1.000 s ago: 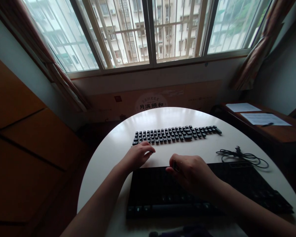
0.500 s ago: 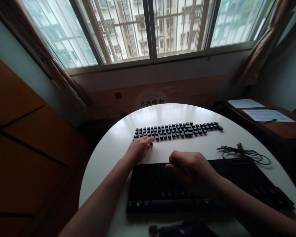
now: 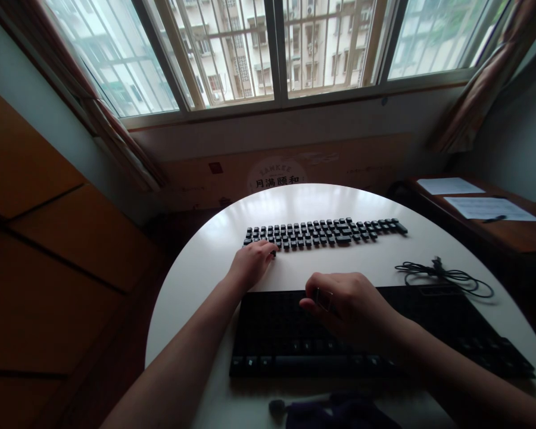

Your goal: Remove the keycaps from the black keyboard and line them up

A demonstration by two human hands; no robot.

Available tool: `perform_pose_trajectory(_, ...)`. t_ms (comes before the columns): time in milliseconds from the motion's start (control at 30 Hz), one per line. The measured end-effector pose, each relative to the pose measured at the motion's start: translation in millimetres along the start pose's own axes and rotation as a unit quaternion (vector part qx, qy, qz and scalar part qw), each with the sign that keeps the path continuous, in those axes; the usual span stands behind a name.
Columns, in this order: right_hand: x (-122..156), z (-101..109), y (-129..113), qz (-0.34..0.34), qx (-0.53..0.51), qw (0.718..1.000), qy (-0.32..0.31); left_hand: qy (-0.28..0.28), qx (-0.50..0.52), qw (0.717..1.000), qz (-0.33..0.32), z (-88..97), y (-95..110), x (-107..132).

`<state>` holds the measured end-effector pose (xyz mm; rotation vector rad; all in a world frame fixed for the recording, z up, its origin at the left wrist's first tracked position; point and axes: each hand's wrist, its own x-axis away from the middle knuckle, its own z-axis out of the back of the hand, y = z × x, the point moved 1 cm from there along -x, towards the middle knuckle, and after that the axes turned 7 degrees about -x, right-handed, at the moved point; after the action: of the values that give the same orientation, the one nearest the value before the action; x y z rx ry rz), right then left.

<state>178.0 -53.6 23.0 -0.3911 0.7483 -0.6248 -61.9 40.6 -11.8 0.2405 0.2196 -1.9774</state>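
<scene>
My left hand is at the left end of the rows of loose black keycaps, its fingers closed on a single keycap just in front of them. My right hand is closed above the black keyboard, holding what looks like a wire keycap puller whose thin loop shows by the fingers. Most of the keyboard's upper area looks bare of caps; keys are still seated along its front and at its right end.
A coiled black cable lies behind the keyboard on the right of the round white table. At the near edge lie a dark purple cloth-like thing and a brush-like dark tip. Papers and a pen rest on a brown side table.
My left hand has shifted slightly, its fingers drawing in around the keycap near the row. My right hand stays almost in place over the keyboard. The view has moved a little.
</scene>
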Motion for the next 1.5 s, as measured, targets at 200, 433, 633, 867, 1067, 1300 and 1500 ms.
perform_pose_trajectory(200, 1.3, 1.0, -0.7, 0.002, 0.003, 1.0, 0.001, 0.004, 0.003, 1.0, 0.003, -2.0, -1.5, -0.1)
perform_pose_trajectory(433, 0.7, 0.9, 1.2, -0.004, 0.0, 1.0, -0.001, 0.005, 0.008, 1.0, 0.005, -4.3, -2.7, 0.4)
perform_pose_trajectory(633, 0.2, 0.7, 2.7, -0.014, -0.007, 1.0, -0.004, 0.004, 0.01, 1.0, 0.003, -3.9, -3.0, 0.3)
perform_pose_trajectory(867, 0.7, 1.7, 3.2, -0.011, -0.007, 1.0, 0.0, 0.021, 0.015, 1.0, -0.004, -5.4, -4.5, 0.8)
perform_pose_trajectory(1067, 0.6, 5.5, 2.1, -0.003, -0.016, 1.0, 0.006, 0.069, 0.029, 0.997, -0.001, 11.5, -3.3, 5.2)
perform_pose_trajectory(1300, 0.5, 9.9, 5.7, -0.009, -0.043, 0.999, 0.026, 0.133, 0.094, 0.986, 0.009, 48.1, 25.9, 22.4)
perform_pose_trajectory(1500, 4.8, 9.2, 6.1, -0.011, -0.068, 0.996, 0.061, -0.034, 0.085, 0.991, -0.1, 46.4, 55.3, 27.9)
